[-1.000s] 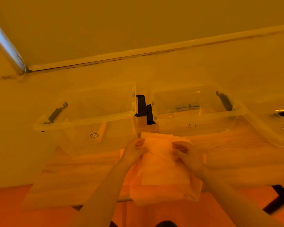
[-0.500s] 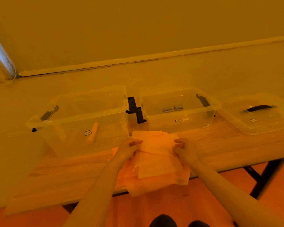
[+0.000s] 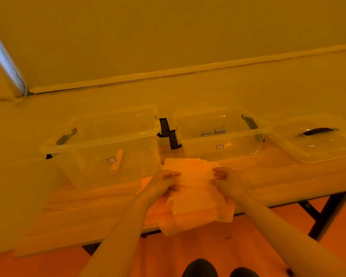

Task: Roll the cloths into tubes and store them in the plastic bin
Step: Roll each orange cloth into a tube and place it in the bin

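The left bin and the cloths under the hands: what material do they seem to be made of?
The left bin looks like clear, glossy hard plastic: a rolled cloth shows through its wall. The cloths look like thin, soft, matte fabric, perhaps non-woven: the pile creases and droops over the table edge.

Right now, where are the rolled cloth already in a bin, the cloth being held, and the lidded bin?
rolled cloth (image 3: 116, 160), head view, middle of the tube, inside the left bin.
held cloth (image 3: 196, 176), head view, flat middle between both hands.
lidded bin (image 3: 328, 150), head view, clear lid surface.
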